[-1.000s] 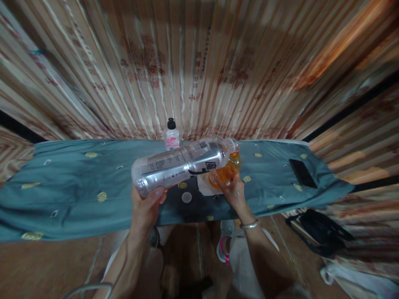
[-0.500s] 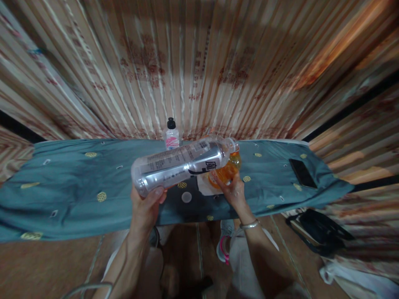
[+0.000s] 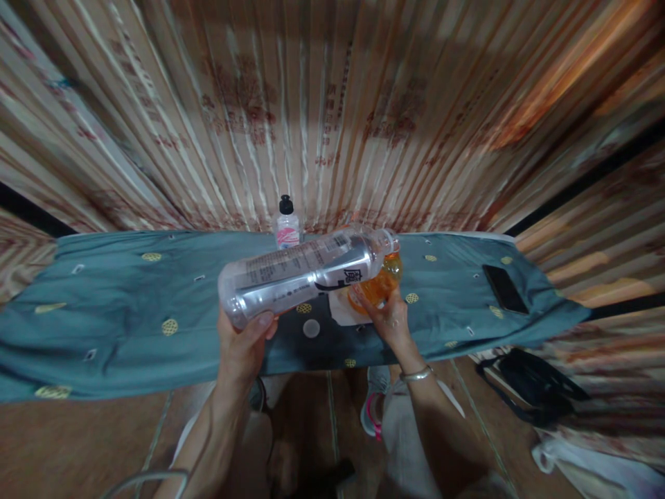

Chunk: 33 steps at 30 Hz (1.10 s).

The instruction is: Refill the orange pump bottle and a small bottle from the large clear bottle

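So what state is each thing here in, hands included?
Left hand: closed around the large bottle's base end
Right hand: gripping the orange bottle
Large bottle: slanted, no cap visible, neck at the orange bottle's top
Orange bottle: held, fill level unclear
Black-capped bottle: upright, cap on
Phone: lying flat, screen dark
Round disc: lying flat on the cloth

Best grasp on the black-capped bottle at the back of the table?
I'd take the black-capped bottle by its upper body, just under the black cap, coming from above. It stands upright with that part exposed; in this view the tilted silver-labelled bottle in the left hand covers its base, so a low front approach looks awkward.
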Motion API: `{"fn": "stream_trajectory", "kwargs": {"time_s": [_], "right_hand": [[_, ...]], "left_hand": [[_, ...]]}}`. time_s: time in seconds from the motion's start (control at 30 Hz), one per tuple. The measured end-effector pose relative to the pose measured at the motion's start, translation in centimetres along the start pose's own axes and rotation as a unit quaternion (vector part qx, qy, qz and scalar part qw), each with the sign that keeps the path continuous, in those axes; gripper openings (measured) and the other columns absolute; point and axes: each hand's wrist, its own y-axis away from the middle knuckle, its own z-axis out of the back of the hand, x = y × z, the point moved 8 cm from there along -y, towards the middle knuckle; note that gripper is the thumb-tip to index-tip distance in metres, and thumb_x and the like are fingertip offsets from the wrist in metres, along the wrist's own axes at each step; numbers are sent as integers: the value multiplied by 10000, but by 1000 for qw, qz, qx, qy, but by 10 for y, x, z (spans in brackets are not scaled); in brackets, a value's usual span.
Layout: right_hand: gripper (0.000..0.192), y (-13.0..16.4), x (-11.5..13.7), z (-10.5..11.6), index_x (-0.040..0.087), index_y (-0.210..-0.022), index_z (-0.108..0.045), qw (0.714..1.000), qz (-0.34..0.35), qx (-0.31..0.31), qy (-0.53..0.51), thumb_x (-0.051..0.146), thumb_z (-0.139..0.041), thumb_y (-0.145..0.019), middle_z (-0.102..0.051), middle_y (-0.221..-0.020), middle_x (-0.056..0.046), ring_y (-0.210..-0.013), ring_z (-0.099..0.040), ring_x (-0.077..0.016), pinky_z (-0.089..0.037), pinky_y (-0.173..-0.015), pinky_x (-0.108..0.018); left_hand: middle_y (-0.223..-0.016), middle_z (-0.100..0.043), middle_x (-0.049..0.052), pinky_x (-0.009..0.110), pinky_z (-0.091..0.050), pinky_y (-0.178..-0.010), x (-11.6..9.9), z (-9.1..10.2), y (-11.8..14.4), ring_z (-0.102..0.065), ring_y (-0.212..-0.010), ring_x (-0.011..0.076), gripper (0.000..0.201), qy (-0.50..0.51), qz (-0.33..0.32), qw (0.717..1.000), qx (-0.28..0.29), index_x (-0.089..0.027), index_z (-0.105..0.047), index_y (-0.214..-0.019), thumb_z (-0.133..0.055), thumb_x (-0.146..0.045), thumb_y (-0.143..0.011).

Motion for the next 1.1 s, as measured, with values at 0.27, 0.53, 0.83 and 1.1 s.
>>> {"fn": "stream_trajectory", "kwargs": {"time_s": [0.27, 0.53, 0.83, 1.1], "right_hand": [[800, -1, -5, -2, 141, -1304, -616, 1000, -4, 4, 17, 714, -747, -761, -801, -1115, -226, -987, -787, -386, -639, -828, -498], [833, -1, -2, -1, 134, -1328, -615, 1000, -4, 2, -5, 722, -748, -753, -805, -1146, -221, -1012, -791, -378, -642, -843, -487], [826, 0, 1, 0, 127, -1314, -623, 1000, 3, -5, -4, 737, -730, -767, -803, -1138, -227, -1011, -792, -376, -643, -843, -483], [797, 0, 1, 1, 153, -1303, -618, 1000, 12, -8, 2, 747, -717, -780, -814, -1097, -194, -964, -794, -355, -640, -803, -462]], "left_hand": [[-731, -721, -19, 172, -392, -422, -2, -4, 2, -595, -539, 112, 639, -11, 0, 1000, -3, -234, -713, -1077, -981, -306, -501], [-735, -709, -25, 178, -383, -419, -3, -4, 2, -571, -528, 107, 682, -9, 5, 1000, -7, -248, -719, -1115, -986, -298, -489], [-719, -703, -30, 183, -373, -410, -3, -5, 3, -569, -517, 104, 758, -6, -6, 1000, -7, -235, -690, -1177, -1002, -328, -493], [-733, -682, -32, 201, -352, -431, -3, -6, 2, -574, -554, 124, 703, -27, -7, 999, 21, -243, -691, -1174, -990, -353, -548]]}}
